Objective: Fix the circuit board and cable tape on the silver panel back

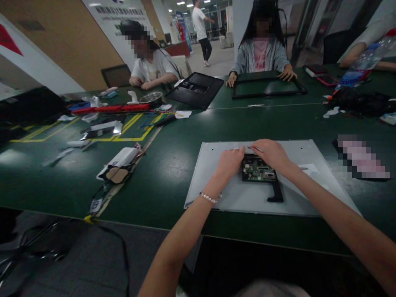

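A flat white panel [213, 177] lies on the green table in front of me. On it sits a green circuit board [258, 172] in a black frame with a hooked arm [277, 190] reaching toward me. My left hand [230, 161], with a beaded bracelet on its wrist, is closed at the frame's upper left corner; what its fingertips pinch is hidden. My right hand [270, 154] is closed around a thin pointed tool [254, 148] above the frame's far edge. Its tip points at the left fingertips, and its exact kind is unclear.
A pixelated phone-shaped object [363, 159] lies to the right. Left of the panel are a white power strip [119, 165] and its cable. Across the table, a person holds a black frame [269, 95] near a black cover [196, 90]. A bottle [355, 72] stands far right.
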`<action>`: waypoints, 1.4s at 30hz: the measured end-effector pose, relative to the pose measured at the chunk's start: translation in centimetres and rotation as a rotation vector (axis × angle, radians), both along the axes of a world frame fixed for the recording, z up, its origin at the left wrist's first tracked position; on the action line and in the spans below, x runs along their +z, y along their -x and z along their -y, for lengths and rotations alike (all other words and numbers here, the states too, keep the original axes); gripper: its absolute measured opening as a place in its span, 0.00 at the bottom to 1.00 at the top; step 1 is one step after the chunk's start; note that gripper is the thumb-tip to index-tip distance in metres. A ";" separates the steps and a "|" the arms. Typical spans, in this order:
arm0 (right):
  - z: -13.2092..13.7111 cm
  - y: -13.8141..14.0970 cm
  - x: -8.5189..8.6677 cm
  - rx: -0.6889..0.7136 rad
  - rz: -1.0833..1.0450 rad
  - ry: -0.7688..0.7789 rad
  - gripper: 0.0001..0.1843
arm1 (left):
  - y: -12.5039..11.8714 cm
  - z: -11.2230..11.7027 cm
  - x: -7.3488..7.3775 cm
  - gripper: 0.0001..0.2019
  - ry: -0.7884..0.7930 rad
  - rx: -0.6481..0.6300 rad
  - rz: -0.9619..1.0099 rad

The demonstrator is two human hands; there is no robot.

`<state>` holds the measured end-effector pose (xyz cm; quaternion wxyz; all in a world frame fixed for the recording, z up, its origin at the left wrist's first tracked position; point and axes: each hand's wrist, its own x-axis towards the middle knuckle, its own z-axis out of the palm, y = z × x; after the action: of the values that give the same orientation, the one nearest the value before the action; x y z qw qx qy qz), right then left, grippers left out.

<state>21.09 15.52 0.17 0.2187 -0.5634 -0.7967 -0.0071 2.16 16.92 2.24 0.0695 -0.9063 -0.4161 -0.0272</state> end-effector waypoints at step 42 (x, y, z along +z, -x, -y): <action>1.5 -3.8 -2.7 0.057 -0.166 -0.019 0.13 | 2.5 -1.1 0.5 0.53 0.559 -0.377 0.256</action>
<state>24.89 14.00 -2.53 0.2895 -0.5369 -0.7915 0.0384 -0.39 17.99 2.72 -0.2399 -0.9403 -0.2385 -0.0380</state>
